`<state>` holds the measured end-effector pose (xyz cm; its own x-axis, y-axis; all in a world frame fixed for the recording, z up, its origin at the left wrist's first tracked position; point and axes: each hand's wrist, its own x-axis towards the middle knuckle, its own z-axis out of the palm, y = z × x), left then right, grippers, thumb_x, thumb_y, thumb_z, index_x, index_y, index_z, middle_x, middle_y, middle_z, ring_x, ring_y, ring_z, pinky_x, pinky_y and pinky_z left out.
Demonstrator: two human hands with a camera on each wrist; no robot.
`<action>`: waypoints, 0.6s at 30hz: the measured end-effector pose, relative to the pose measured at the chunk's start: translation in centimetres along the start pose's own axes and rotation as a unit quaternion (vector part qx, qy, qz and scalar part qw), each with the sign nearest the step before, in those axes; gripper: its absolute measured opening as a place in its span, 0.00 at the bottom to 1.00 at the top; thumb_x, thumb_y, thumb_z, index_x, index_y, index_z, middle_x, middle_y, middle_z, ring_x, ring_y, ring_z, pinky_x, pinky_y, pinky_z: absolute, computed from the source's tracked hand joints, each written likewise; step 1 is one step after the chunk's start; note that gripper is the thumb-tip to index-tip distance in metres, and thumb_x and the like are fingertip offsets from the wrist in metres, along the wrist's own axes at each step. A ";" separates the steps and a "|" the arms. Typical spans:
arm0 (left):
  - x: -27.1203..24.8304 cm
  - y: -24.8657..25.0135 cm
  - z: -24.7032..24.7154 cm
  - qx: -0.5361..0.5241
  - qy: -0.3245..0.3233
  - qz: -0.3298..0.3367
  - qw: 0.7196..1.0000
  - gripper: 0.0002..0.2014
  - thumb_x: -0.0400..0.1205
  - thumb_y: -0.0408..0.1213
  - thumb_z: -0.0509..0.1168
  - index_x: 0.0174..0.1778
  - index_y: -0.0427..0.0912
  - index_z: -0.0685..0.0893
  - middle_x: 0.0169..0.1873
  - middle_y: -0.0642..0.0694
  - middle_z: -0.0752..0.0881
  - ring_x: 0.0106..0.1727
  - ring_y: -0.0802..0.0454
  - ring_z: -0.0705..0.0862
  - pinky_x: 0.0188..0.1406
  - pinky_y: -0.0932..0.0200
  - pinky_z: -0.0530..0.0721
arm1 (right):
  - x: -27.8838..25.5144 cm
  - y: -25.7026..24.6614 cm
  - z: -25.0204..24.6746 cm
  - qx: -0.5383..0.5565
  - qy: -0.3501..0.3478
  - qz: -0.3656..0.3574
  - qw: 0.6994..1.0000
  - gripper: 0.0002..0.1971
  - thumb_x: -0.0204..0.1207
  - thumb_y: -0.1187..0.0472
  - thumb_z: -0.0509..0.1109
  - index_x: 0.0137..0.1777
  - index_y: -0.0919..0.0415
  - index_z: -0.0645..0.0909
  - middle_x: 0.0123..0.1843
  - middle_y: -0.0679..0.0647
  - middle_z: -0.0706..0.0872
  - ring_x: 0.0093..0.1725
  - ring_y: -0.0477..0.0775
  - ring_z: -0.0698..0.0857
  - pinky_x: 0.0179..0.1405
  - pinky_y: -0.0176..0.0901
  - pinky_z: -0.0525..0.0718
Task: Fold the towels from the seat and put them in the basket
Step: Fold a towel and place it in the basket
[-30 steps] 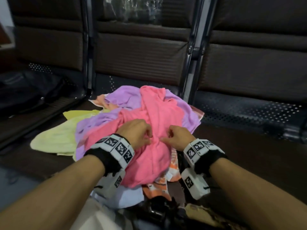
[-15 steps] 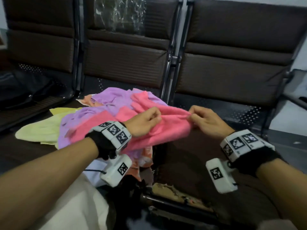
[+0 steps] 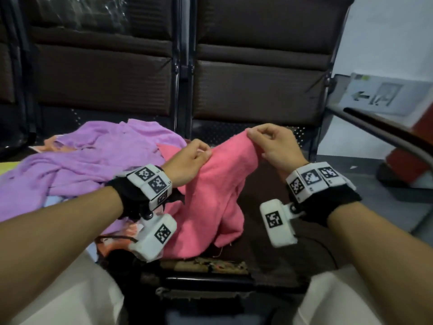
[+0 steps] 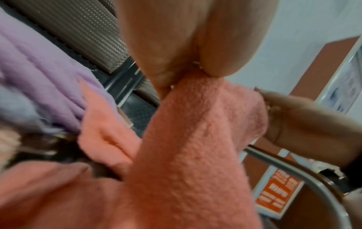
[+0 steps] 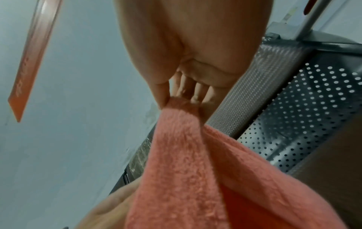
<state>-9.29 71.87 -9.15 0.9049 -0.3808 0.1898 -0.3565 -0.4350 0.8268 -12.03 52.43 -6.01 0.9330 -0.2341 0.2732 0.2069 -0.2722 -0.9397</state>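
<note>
- Purple towel [image 3: 77, 165]: lay crumpled in a heap on the left seat, spreading from the far middle to the near left; a peach-coloured cloth [image 3: 50, 146] showed at its far left edge.
- Left hand [image 3: 187, 164]: was raised over the gap between the seats, thumb and curled fingers pinching the top edge of the pink towel; a marker band sat on the wrist.
- Pink towel [image 3: 218, 195]: hung between the two hands, its upper edge held up, its lower part draped down in loose folds onto the near edge of the right seat [image 3: 264, 245]; its left part touched the heap.
- Right hand [image 3: 275, 146]: was held slightly farther and higher than the left, thumb and forefinger pinching the towel's far right corner, the other fingers curled behind it.
- Armrest [image 3: 386, 132]: a dark bar ran along the far right.
- Sign [image 3: 384, 95]: a white sign with an arrow stood beyond the armrest, against the wall.
</note>
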 end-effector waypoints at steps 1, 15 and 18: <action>0.2 -0.9 -0.2 0.012 0.008 -0.005 1.000 0.08 0.86 0.39 0.56 0.55 0.39 0.76 0.43 0.41 0.82 0.43 0.52 0.76 0.44 0.58 0.74 | 0.1 0.3 0.4 0.007 -0.032 0.026 0.999 0.02 0.78 0.64 0.70 0.45 0.60 0.84 0.32 0.49 0.83 0.26 0.36 0.78 0.23 0.28 0.74; -0.7 -4.6 0.2 0.258 -0.265 -0.057 0.927 0.24 0.73 0.68 0.61 0.33 0.48 0.79 0.26 0.54 0.84 0.28 0.58 0.81 0.33 0.64 0.79 | 0.7 7.9 3.0 -0.536 -0.319 0.054 0.780 0.17 0.67 0.52 0.78 0.54 0.57 0.84 0.51 0.53 0.87 0.53 0.54 0.85 0.51 0.42 0.81; -1.3 -4.7 1.0 0.303 -0.282 -0.073 0.907 0.27 0.66 0.73 0.64 0.35 0.49 0.78 0.32 0.51 0.86 0.30 0.55 0.81 0.34 0.59 0.79 | 0.3 9.3 3.6 -0.578 -0.349 0.062 0.735 0.20 0.67 0.51 0.78 0.57 0.58 0.83 0.56 0.56 0.87 0.56 0.58 0.85 0.56 0.46 0.83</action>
<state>-9.00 73.56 -13.79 0.7514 -0.5649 -0.3411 -0.4588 -0.8187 0.3453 -8.76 53.21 -15.37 0.9304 0.1020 -0.3521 0.0953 -0.9948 -0.0364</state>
